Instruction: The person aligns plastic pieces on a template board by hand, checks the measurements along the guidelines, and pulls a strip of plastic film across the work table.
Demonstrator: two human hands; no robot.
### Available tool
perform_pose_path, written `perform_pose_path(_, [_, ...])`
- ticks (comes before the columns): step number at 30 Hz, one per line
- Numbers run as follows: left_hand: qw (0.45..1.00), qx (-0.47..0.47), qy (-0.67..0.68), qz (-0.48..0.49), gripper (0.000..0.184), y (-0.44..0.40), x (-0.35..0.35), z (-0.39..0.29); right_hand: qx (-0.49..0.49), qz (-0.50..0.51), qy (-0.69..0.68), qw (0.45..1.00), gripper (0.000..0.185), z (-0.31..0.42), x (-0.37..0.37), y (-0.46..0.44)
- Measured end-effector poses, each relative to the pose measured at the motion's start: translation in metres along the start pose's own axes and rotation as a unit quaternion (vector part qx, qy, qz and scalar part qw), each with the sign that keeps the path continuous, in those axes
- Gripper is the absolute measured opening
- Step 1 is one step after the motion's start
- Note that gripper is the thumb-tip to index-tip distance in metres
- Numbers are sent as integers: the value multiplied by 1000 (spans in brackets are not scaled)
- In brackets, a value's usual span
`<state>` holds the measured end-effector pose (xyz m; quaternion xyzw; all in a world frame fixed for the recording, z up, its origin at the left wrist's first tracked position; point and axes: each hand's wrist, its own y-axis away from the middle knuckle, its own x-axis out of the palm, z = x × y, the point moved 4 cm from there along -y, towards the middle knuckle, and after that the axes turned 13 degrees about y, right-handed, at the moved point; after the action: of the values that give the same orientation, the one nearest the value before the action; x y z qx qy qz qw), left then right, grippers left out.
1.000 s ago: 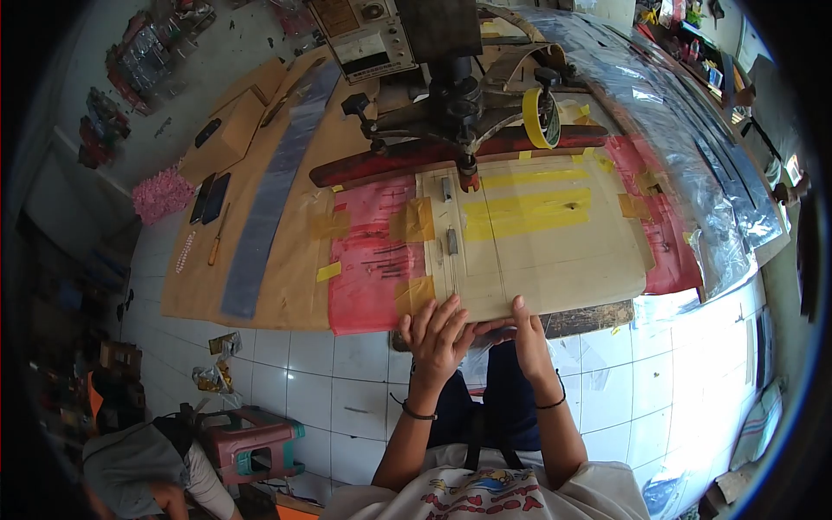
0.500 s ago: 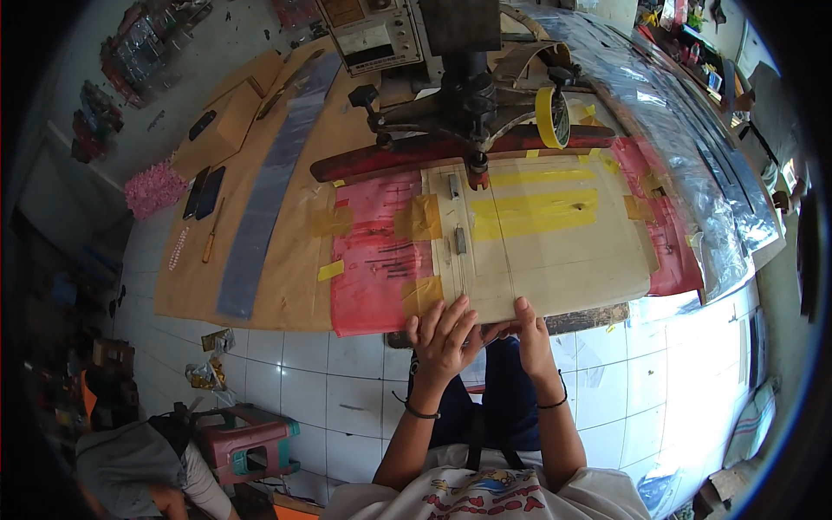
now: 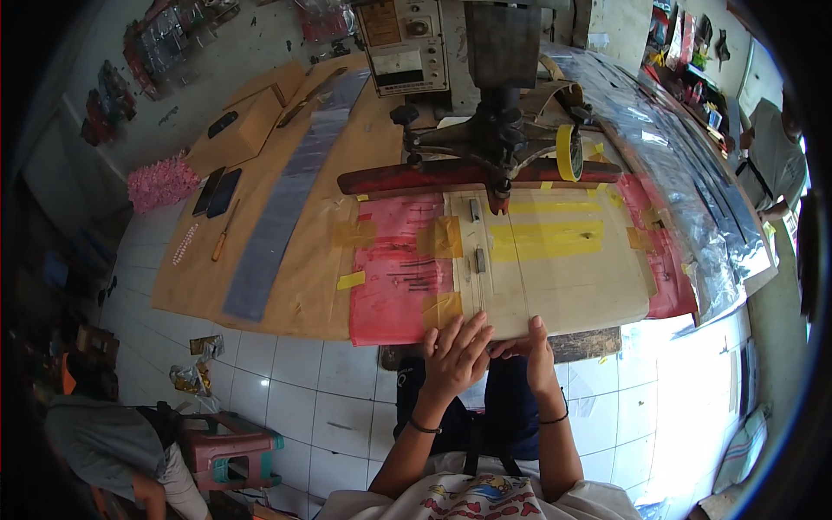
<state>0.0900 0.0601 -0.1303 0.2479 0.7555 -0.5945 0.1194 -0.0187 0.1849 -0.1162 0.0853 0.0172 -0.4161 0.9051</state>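
A beige sheet (image 3: 589,282) with drawn lines and yellow tape strips lies on the workbench in front of me, under a machine's press head (image 3: 501,139). My left hand (image 3: 454,357) rests at the sheet's near edge, fingers spread over the top. Beside it, my right hand (image 3: 538,360) pinches the same edge, thumb on top and the other fingers partly hidden below. Two small metal blocks (image 3: 480,260) lie on the sheet's left part. A red sheet (image 3: 394,277) with dark marks and brown tape adjoins it on the left.
A yellow tape roll (image 3: 568,153) hangs on the press head. To the left lie a long grey strip (image 3: 290,195), a screwdriver (image 3: 221,243) and phones (image 3: 224,192). Clear plastic sheeting (image 3: 676,165) covers the right side. A person (image 3: 113,446) sits at lower left; another (image 3: 771,152) stands at right.
The view has shifted, so the bench and press appear slightly lower and further right. Both hands stay at the sheet's near edge with much the same grip.
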Motion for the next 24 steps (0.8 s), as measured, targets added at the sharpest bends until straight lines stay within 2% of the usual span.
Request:
perform_pose_path(4, [1000, -10, 13, 6, 53, -2, -2, -3, 23, 93, -2, 995, 86, 4, -9, 5])
perform_pose_path(7, [1000, -17, 24, -3, 47, -4, -3, -4, 46, 194, 38, 979, 81, 38, -18, 24])
perform_pose_path(10, [999, -18, 30, 3, 44, -3, -3, -5, -58, 166, 113, 978, 78, 87, -26, 28])
perform_pose_path(11, [999, -16, 29, 10, 43, -2, -5, -4, -74, 138, 89, 984, 69, 90, -36, 22])
perform_pose_path(12, [999, -10, 32, 14, 43, -1, -5, -3, -111, 104, 124, 981, 69, 104, -40, 16])
perform_pose_path(13, [999, -5, 35, 16, 43, -1, -5, -3, -169, 17, 161, 972, 63, 116, -40, 3])
perform_pose_path(14, [999, 0, 39, 17, 42, -1, -5, -2, -173, -28, 195, 965, 49, 123, -43, -12])
perform_pose_path(15, [999, 3, 36, 18, 42, -1, -5, -2, -154, -50, 267, 950, 36, 135, -43, -25])
perform_pose_path(16, [999, 7, 34, 17, 41, -1, -5, -2, -220, -67, 354, 906, 36, 138, -42, -38])
perform_pose_path(18, [999, 15, 30, 15, 41, -2, -5, -1, -335, -99, 514, 784, 40, 127, -32, -60])
perform_pose_path(21, [1000, 8, 28, 4, 42, -2, -4, -1, -284, -42, 612, 737, 51, 111, -24, -65])
perform_pose_path(24, [999, -3, 35, -9, 46, 0, -4, -2, -253, -34, 626, 737, 53, 113, -28, -65])
